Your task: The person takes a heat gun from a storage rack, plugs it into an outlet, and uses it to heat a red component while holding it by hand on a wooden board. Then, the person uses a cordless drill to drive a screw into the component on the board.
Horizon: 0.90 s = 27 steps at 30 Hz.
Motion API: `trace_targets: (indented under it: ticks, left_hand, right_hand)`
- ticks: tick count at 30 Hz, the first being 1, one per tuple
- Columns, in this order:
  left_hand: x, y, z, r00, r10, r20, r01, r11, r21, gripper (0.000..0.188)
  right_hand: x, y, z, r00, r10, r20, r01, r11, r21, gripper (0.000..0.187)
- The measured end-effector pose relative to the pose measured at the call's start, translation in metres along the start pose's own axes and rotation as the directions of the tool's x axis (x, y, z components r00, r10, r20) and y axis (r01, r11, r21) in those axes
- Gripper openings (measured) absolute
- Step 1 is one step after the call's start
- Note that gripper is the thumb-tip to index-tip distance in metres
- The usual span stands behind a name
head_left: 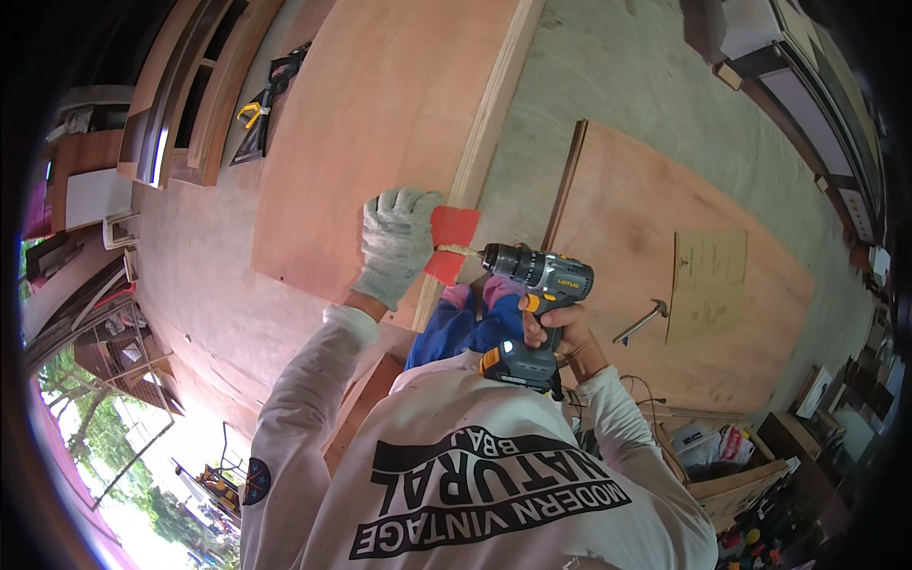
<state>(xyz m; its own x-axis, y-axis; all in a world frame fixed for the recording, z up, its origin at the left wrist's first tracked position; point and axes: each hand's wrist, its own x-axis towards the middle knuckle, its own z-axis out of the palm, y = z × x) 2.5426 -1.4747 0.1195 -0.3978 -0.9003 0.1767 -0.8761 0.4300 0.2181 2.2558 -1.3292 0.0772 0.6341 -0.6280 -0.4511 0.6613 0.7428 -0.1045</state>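
My left hand (395, 237), in a grey knit glove, grips a flat red piece (454, 226) at the near right edge of a large plywood panel (380, 104). A narrow tan strip or bit (458, 250) crosses the red piece; its exact kind is unclear. In my bare right hand (567, 325) is a black-and-grey cordless drill (551, 275), held by its handle, with its battery (518, 366) below. The drill's chuck points left, and its front end meets the tan piece beside the red one. Whether it touches the panel edge cannot be made out.
On the right lies another plywood sheet (627, 209), bearing a hammer (642, 321) and a piece of cardboard (708, 285). A black tool with a yellow handle (252, 114) rests beyond the panel's left side. Wooden frames (195, 95) stand farther left. An open box of items (717, 461) sits at lower right.
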Motion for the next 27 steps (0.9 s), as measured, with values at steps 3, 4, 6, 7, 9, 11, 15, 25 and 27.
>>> trace_targets:
  ticks: [3, 4, 6, 7, 9, 11, 15, 25, 27]
  left_hand:
    - [-0.001, 0.0, 0.0, 1.0, 0.006, -0.011, -0.006, 1.0, 0.014, 0.037]
    - [-0.001, -0.001, -0.001, 1.0, 0.0, -0.016, 0.0, 1.0, 0.012, 0.037]
    - [-0.002, -0.002, -0.005, 1.0, 0.011, -0.027, -0.012, 0.999, -0.039, 0.037]
    - [-0.001, -0.001, -0.005, 0.999, 0.001, -0.034, -0.002, 0.999, -0.041, 0.037]
    - [0.0, 0.001, -0.004, 0.999, -0.001, -0.039, 0.0, 1.0, -0.023, 0.036]
    - [-0.001, 0.0, -0.004, 0.999, -0.003, -0.037, 0.002, 1.0, -0.01, 0.035]
    - [-0.002, -0.002, -0.002, 0.999, -0.002, -0.04, 0.001, 1.0, -0.015, 0.031]
    - [0.0, -0.003, 0.002, 0.994, 0.027, -0.102, -0.026, 1.0, 0.002, 0.031]
    - [-0.001, 0.0, 0.0, 0.997, 0.007, -0.073, -0.008, 1.0, -0.007, 0.03]
  right_hand:
    - [0.0, 0.002, 0.004, 0.998, -0.055, -0.013, 0.055, 0.998, -0.017, 0.047]
    - [0.0, 0.002, 0.003, 0.998, -0.065, 0.016, 0.065, 0.998, -0.016, 0.046]
    - [0.0, 0.0, 0.003, 0.997, -0.067, 0.043, 0.068, 0.997, -0.024, 0.046]
    - [-0.001, -0.001, 0.004, 0.997, -0.074, 0.03, 0.075, 0.997, -0.032, 0.045]
    - [-0.002, -0.005, 0.005, 0.997, -0.076, 0.02, 0.077, 0.996, -0.05, 0.044]
    - [-0.003, -0.009, 0.007, 0.996, -0.084, 0.003, 0.084, 0.993, -0.084, 0.044]
    - [0.0, -0.017, 0.009, 0.993, -0.116, 0.004, 0.116, 0.988, -0.106, 0.043]
    - [0.0, -0.017, -0.005, 0.985, -0.168, 0.034, 0.169, 0.986, -0.011, 0.046]
    - [-0.008, -0.015, -0.007, 0.992, -0.101, 0.071, 0.109, 0.986, -0.125, 0.046]
